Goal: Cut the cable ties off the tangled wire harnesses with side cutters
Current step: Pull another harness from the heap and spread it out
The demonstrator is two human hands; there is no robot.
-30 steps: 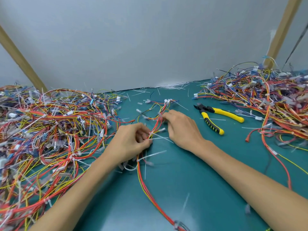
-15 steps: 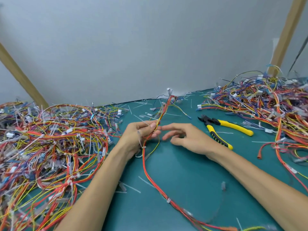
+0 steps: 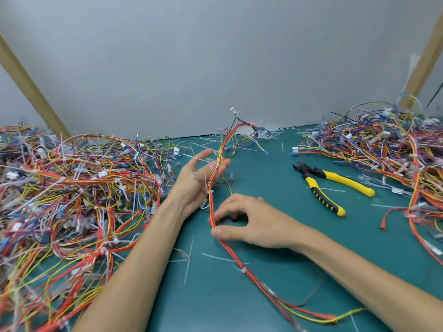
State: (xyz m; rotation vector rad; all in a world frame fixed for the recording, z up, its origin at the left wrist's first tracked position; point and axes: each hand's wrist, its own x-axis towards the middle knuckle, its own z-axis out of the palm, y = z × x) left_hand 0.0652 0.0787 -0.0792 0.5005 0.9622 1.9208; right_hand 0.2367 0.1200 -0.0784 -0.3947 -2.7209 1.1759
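A red, orange and yellow wire harness [image 3: 217, 171] rises from the green mat and runs back toward the wall. Its upper stretch lies across the straight fingers of my left hand [image 3: 199, 183], which is palm up with the thumb held apart. Lower down, my right hand [image 3: 251, 221] pinches the same harness between thumb and curled index finger. White cable ties sit on the harness just below my left hand [image 3: 210, 192] and nearer me [image 3: 243, 269]. The side cutters [image 3: 323, 188], with yellow and black handles, lie untouched on the mat to the right of both hands.
A big pile of tangled harnesses [image 3: 72, 200] fills the left side and another pile [image 3: 383, 159] the right back. Cut white tie scraps [image 3: 189, 257] lie scattered on the green mat [image 3: 263, 295]. A grey wall stands close behind, with slanted wooden bars at both sides.
My left hand has lifted the harness and opened its fingers flat under it. My right hand slid down toward me and now pinches the harness lower.
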